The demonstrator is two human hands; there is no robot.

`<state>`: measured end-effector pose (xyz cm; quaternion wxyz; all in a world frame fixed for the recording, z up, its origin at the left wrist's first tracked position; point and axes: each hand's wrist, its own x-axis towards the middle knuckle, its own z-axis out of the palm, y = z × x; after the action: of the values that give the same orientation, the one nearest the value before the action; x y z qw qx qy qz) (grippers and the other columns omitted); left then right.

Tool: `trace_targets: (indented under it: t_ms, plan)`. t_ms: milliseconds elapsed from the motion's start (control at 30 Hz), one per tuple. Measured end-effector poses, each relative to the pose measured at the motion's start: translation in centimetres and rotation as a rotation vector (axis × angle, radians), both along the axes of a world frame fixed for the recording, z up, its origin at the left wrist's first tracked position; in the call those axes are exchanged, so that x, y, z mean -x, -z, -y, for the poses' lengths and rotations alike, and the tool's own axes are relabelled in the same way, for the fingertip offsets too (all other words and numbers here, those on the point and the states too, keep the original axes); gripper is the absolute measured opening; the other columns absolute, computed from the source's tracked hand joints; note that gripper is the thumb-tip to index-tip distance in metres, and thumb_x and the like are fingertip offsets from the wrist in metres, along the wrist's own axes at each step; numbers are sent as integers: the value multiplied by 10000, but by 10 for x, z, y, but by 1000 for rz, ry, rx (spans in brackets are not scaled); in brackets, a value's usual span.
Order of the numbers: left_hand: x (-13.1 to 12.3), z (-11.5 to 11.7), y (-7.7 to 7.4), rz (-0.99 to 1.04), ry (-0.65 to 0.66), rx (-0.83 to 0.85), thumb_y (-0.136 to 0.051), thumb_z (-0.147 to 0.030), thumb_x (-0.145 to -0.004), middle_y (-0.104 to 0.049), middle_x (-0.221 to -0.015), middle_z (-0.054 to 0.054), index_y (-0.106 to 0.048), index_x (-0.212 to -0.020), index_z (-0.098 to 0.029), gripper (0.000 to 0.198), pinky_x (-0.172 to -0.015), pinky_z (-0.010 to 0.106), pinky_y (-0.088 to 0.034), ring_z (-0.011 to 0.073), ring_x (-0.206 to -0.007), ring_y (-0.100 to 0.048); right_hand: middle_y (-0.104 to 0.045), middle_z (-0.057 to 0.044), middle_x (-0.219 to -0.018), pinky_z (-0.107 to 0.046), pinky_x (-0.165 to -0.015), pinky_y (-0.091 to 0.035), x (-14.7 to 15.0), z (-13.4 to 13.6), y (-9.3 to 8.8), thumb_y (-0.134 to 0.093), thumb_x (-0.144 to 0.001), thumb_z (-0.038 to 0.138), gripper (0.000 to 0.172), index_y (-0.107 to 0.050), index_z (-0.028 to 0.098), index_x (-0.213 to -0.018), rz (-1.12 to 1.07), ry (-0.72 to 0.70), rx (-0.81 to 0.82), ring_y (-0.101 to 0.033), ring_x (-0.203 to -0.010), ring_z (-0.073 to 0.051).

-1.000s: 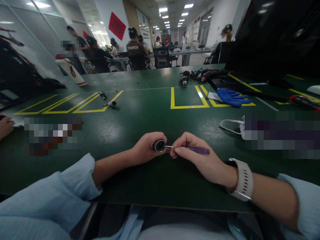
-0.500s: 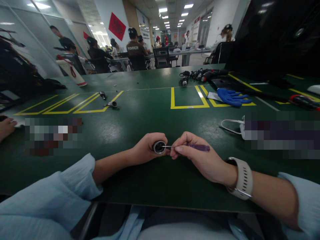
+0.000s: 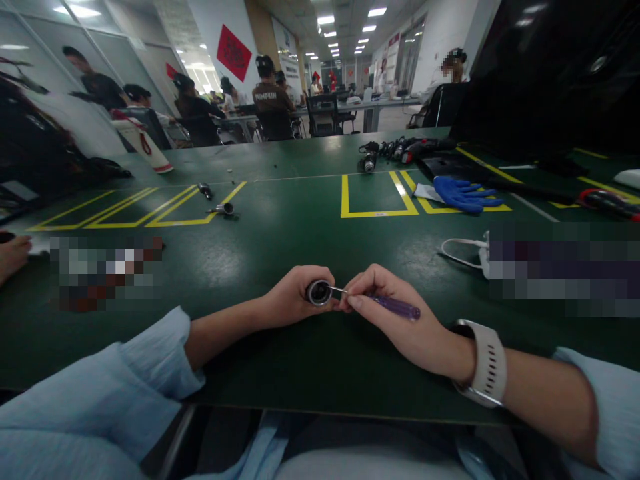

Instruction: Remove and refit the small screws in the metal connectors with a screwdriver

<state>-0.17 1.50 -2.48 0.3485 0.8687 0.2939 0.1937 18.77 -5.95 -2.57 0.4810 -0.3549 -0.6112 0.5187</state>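
My left hand (image 3: pixel 295 297) is closed around a short, dark cylindrical part (image 3: pixel 319 293) with a shiny metal rim; its open end faces me, and the rest is hidden by my fingers. In my right hand (image 3: pixel 390 307) I pinch a screwdriver (image 3: pixel 397 307) with a translucent purple handle. Its thin metal shaft points left, and the tip is at the rim of the cylindrical part; how far it reaches inside I cannot tell. Both hands are close together just above the green table (image 3: pixel 280 373), near its front edge.
Two small metal parts (image 3: pixel 225 209) lie among yellow tape outlines at the left. A blue glove (image 3: pixel 465 193) and a cable bundle (image 3: pixel 390 150) are at the back right. A white cord (image 3: pixel 460 247) lies right. Another person's hand (image 3: pixel 14 257) shows at the left edge.
The screwdriver's handle end has dropped a little, so its shaft slants up to the left, with the tip higher on the rim. My left hand has barely moved.
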Motion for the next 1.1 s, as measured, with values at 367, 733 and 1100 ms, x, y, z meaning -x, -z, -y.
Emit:
trace_targets:
  t_ms: [367, 733, 1100]
  plan:
    - [1, 0, -3, 51, 12, 50, -647, -238, -728, -498, -620, -36, -508, -657, -138, 185, -494, 184, -355, 75, -546, -458, -647, 1, -806, -300, -763, -475, 2, -7, 9, -587, -845, 179, 27, -564, 178, -830, -316, -114, 212, -611, -781, -119]
    - [1, 0, 0, 6, -15, -41, -642, -238, -730, -521, -637, -26, -520, -681, -136, 167, -515, 192, -358, 82, -568, -471, -628, -6, -800, -296, -740, -468, 0, -3, 0, -578, -845, 177, 23, -578, 172, -823, -65, -20, 78, -600, -783, -131]
    - [1, 2, -3, 41, 6, 19, -630, -254, -736, -506, -607, -28, -506, -652, -136, 191, -481, 184, -353, 77, -527, -459, -653, 2, -775, -279, -723, -470, 3, -9, 9, -595, -832, 163, 39, -576, 173, -800, -352, -98, 225, -612, -753, -119]
